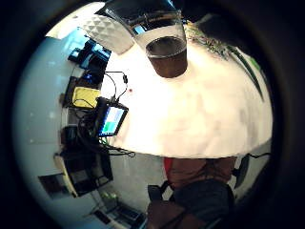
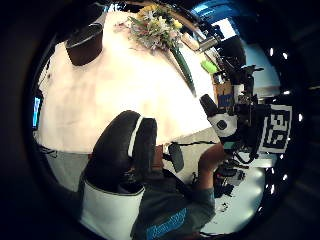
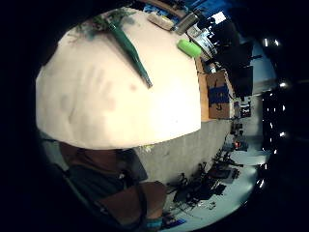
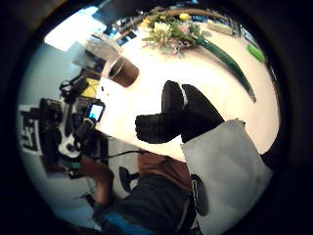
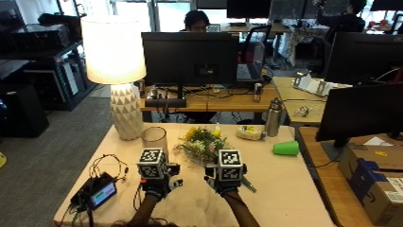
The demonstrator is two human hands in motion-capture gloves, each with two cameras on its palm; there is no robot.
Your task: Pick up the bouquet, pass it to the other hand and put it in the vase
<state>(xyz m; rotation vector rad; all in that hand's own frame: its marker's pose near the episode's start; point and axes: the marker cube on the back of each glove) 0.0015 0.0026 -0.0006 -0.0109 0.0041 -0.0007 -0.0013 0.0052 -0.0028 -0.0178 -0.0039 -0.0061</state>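
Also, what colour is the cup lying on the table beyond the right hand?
Bright green; the cup lies on its side on the table, clearest in the outside view.

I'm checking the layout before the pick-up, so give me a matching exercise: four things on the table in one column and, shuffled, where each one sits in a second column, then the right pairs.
Things:
1. bouquet
2. vase
3. lamp
4. green cup

Places:
A. lying on its side near the table's right edge
B. at the table's far left corner
C. lying on the table just beyond the right hand
D. standing between the lamp and the flowers, beyond the left hand

Pairs: 1-C, 2-D, 3-B, 4-A
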